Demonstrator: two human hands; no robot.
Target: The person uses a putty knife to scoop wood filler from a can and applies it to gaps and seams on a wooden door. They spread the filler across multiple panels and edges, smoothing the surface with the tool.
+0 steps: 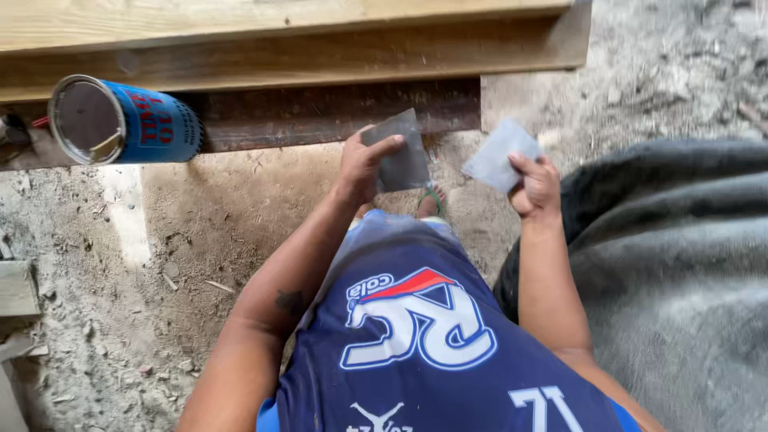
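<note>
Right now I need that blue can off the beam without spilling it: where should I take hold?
Grip the blue can around its round side wall, behind the open rim, coming from above. It lies tilted on the steel beam, mouth facing the camera, so the rim gives the fingers little purchase. Both hands hold grey sheets.

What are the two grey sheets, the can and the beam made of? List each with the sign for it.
Grey sheets, one in the left hand and one in the right hand: thin, matte, flexible; probably sandpaper or abrasive cloth, though the grain is too blurred to confirm.
Can: metal, shiny rim and lid, blue printed side.
Beam: bare pale wood, visible grain, unpainted.
</note>
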